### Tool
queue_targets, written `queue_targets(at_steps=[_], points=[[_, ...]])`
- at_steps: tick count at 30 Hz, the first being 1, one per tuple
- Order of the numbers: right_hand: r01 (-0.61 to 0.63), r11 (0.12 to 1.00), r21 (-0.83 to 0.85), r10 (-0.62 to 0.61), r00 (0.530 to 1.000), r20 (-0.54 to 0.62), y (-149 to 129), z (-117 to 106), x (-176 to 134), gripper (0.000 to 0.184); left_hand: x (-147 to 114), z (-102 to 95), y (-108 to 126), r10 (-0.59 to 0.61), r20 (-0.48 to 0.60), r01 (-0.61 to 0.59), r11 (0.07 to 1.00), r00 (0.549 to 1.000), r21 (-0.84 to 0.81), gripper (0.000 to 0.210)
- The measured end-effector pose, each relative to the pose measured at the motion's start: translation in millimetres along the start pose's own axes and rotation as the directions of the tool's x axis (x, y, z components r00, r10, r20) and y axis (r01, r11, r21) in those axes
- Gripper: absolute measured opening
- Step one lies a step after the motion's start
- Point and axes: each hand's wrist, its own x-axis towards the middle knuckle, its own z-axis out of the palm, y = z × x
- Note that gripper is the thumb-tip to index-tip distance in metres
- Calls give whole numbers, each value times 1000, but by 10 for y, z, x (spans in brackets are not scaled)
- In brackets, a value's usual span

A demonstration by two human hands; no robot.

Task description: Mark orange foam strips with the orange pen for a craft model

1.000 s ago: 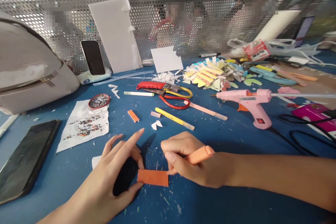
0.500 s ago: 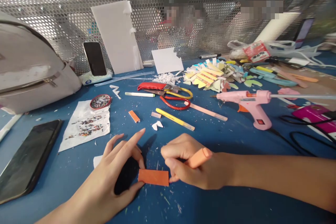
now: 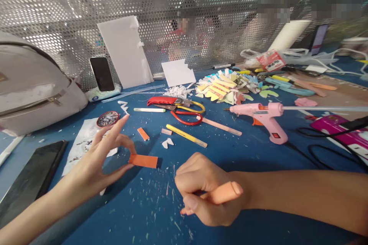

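Observation:
My left hand (image 3: 100, 157) pinches one end of a flat orange rectangle (image 3: 146, 161) between thumb and finger, lifted over the blue table, index finger stretched out. What the rectangle is made of I cannot tell. My right hand (image 3: 201, 183) rests on the table, wrapped round an orange marker (image 3: 225, 193) whose blunt end points right; its tip is mostly hidden under the fingers. Farther off lie a small orange strip (image 3: 143, 134), a folded white scrap (image 3: 168, 143), a yellow marker (image 3: 186, 136) and its separate pinkish cap (image 3: 166, 131).
Red-handled scissors (image 3: 186, 116) lie mid-table before a heap of paper scraps (image 3: 221, 86). A pink glue gun (image 3: 258, 113) with a trailing cord stands right. A dark phone (image 3: 34, 180), a bag (image 3: 31, 88) and a dish of bits (image 3: 108, 119) are left.
My left hand has raised the orange rectangle off the table and carried it left, away from my right hand. My right hand keeps the marker, slightly lower in view.

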Motion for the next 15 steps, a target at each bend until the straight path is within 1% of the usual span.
queue_targets(at_steps=[3,7,11,13,15], points=[[-15,1000,-26,15,1000,6,-1,-12,-10,33,138,-77,-201,61,29,-62,997,998,39,81],[-34,996,-82,38,998,49,5,-14,-34,34,313,-150,-451,113,138,-122,991,984,59,79],[-38,995,-93,43,998,55,16,-4,-41,33,431,-237,-629,102,218,-118,991,970,58,79],[-33,996,-86,36,999,36,19,-1,-39,34,459,-264,-679,88,243,-106,993,966,60,77],[-20,997,-73,21,1000,17,22,-1,-38,34,469,-252,-694,46,249,-67,995,967,74,77]])
